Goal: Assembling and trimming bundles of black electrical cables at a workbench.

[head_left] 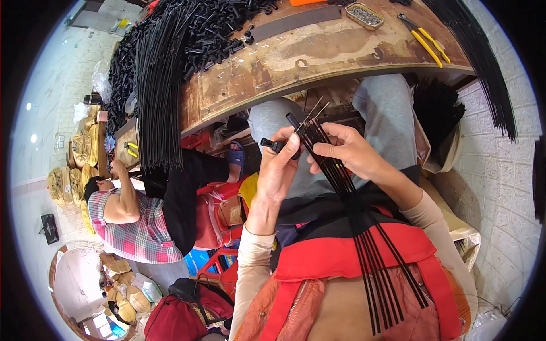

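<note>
Over my lap, my right hand (354, 152) closes around a bunch of thin black rods (367, 227), its thumb lying across them. Their lower ends fan out over my red apron band (318, 258). Thin bare metal wires (316, 109) stick out beyond the upper ends. Just to the left, my left hand (276, 170) pinches small black plastic fittings (273, 145) between thumb and fingers, close against the rod tops. How many fittings it holds is partly hidden by the fingers.
Ahead is a worn wooden table (307, 59). It bears a heap of black fittings (210, 28), hanging black rod bundles (159, 96), a dark flat strip (301, 24), a tray of small metal parts (365, 24) and yellow-handled pliers (426, 42). A person (136, 213) sits at left.
</note>
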A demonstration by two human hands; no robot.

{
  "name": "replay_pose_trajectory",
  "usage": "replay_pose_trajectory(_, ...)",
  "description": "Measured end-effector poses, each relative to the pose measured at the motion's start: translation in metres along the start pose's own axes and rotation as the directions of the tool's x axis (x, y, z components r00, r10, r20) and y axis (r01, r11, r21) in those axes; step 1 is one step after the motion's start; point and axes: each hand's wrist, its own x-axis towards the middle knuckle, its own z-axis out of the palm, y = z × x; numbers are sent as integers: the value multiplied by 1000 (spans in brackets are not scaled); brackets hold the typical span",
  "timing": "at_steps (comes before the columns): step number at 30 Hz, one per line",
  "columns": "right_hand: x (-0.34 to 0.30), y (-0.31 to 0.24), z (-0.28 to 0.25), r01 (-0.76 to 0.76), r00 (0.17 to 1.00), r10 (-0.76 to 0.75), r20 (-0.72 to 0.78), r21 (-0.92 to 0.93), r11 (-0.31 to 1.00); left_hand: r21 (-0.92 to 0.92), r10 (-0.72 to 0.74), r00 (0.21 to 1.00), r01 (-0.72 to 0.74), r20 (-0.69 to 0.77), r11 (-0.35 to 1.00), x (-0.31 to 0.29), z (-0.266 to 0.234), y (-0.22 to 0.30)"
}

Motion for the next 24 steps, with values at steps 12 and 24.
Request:
replay_pose_trajectory(12, -4, 3, 11, 218, 974, -225, -28, -161, 963, 80, 288, 949, -299, 128, 951, 29, 34, 38)
replay_pose_trajectory(24, -4, -1, 13, 204, 977, -212, -23, -181, 962, 83, 96, 989, -106, 115, 991, 43, 16, 36)
